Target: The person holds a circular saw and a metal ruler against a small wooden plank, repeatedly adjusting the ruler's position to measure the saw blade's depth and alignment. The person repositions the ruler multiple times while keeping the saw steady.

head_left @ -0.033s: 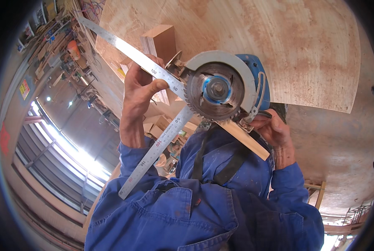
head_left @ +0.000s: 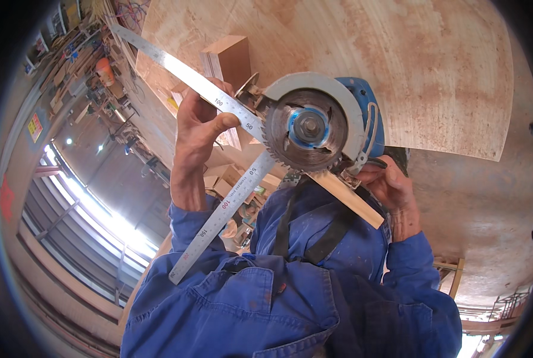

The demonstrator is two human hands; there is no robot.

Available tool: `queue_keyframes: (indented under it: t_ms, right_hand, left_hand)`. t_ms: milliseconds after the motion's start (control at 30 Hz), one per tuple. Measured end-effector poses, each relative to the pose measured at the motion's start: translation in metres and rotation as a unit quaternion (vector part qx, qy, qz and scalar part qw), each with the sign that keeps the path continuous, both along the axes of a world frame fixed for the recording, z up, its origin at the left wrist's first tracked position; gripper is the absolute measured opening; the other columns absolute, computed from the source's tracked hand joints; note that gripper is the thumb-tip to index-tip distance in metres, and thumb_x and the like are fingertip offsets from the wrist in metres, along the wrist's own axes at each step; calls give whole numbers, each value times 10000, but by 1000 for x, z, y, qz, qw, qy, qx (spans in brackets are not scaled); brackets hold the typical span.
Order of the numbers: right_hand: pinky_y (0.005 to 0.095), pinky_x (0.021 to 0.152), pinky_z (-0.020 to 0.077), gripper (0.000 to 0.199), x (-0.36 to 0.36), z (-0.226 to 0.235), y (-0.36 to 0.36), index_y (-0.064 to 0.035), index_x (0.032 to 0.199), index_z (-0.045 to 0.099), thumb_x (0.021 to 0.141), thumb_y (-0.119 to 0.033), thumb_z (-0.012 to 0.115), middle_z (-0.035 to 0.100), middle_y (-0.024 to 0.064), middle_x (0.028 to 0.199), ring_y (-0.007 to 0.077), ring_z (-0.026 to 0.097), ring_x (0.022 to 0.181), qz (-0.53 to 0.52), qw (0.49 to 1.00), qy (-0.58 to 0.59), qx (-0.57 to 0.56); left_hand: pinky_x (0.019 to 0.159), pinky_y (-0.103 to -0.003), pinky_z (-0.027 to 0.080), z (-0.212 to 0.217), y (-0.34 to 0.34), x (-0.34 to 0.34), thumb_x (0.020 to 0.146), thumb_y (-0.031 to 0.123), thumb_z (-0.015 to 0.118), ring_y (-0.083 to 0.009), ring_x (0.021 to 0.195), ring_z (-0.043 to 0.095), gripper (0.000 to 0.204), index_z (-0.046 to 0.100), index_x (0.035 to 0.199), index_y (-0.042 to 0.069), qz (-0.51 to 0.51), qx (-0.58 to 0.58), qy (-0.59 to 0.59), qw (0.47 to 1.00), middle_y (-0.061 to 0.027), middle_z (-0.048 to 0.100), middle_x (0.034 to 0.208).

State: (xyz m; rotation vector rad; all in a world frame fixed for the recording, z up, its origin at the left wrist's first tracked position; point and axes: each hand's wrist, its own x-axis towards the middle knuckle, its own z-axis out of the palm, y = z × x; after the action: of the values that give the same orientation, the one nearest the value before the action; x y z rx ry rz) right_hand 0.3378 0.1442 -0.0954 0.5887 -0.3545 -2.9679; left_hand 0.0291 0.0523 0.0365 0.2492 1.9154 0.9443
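My left hand point(head_left: 198, 125) grips a steel carpenter's square point(head_left: 180, 70), its thumb pressed on one blade. That blade runs up to the far left; the other slants down toward my chest. The square's corner lies against or behind the toothed blade of a blue and grey circular saw point(head_left: 311, 128), which is tipped so the blade faces up. My right hand point(head_left: 390, 188) is closed at the saw's near right side, by a metal bracket; the saw body hides part of its fingers. A light wooden strip point(head_left: 350, 201) sticks out from under the saw toward my right sleeve.
A large plywood sheet point(head_left: 433, 71) spreads behind the saw, with a wooden block point(head_left: 227, 59) standing on it. Wood offcuts point(head_left: 224, 179) lie below my left wrist. Farther left are an orange bucket point(head_left: 104, 71), scattered timber and a bright window wall.
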Motion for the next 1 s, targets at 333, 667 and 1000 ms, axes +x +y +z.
queue_keyframes:
  t_ms: [333,667,1000]
  right_hand:
    - [432,991,347,759,-4,7,3,91,1243,437,742,-425,678,541,229,1200,324,537,1107,17,1000,-19,13]
    - [428,998,341,768,-5,7,1,103,1255,416,762,-435,658,534,253,1197,342,540,1100,6,1000,-13,19]
    - [418,997,347,747,-4,5,1,110,1252,415,761,-400,654,539,258,1186,328,544,1098,7,1000,-17,14]
  left_hand:
    - [764,-258,507,-2,1,1,640,224,826,-126,884,551,543,519,1045,30,-6,6,19,1000,-47,540,982]
    - [774,-257,492,-1,0,2,654,204,819,-127,895,538,503,528,1030,41,-15,12,25,999,-47,534,986]
    - [787,-266,470,1,1,5,657,172,817,-132,900,522,489,530,1028,37,-22,10,37,999,-48,524,976]
